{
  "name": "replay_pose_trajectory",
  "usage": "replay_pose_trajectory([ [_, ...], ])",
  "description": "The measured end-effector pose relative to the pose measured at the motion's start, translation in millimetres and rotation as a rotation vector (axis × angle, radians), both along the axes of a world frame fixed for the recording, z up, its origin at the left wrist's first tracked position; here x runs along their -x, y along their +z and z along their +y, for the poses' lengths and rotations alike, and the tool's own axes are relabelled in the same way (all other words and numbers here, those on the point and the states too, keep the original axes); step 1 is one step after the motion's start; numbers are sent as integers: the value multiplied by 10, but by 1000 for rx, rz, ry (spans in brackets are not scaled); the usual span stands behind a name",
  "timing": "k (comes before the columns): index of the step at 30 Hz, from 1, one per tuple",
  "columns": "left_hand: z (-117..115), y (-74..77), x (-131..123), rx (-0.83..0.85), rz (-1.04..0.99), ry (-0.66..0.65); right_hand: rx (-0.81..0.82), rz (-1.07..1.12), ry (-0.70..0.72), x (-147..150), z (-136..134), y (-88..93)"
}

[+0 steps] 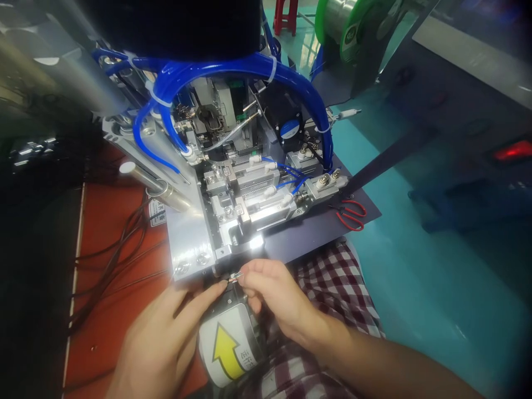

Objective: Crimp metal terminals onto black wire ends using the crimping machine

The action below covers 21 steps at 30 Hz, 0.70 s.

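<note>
The right hand pinches a small metal piece between thumb and forefinger; the left hand meets it with a forefinger tip, its grip unclear. The piece sits just before the front edge of the machine, above a yellow arrow label. Red-handled scissors lie well apart, rightward.

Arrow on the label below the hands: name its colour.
Yellow arrow with a black outline; head view.

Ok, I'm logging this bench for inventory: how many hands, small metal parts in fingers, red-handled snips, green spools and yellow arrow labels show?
Hands: 2, left hand and right hand
Small metal part, pinched by the right hand: 1
Red-handled snips: 1
Green spool: 1
Yellow arrow label: 1
Total: 6
</note>
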<state>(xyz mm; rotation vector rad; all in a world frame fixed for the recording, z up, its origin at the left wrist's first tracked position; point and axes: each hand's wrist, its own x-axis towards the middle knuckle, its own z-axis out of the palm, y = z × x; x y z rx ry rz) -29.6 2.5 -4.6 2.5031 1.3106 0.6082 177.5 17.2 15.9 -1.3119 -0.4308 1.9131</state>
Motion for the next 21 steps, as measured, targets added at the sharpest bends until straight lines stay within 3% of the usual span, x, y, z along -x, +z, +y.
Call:
replay_pose_trajectory([
  [11,19,-9,26,2,0,2,-105,-66,-85,26,-50,-145],
  [17,98,113,-45,-97,-8,-58,-277,-255,109,-29,-79,-197],
  [21,124,174,-72,-136,37,-79,-370,-349,94,31,-85,-233],
])
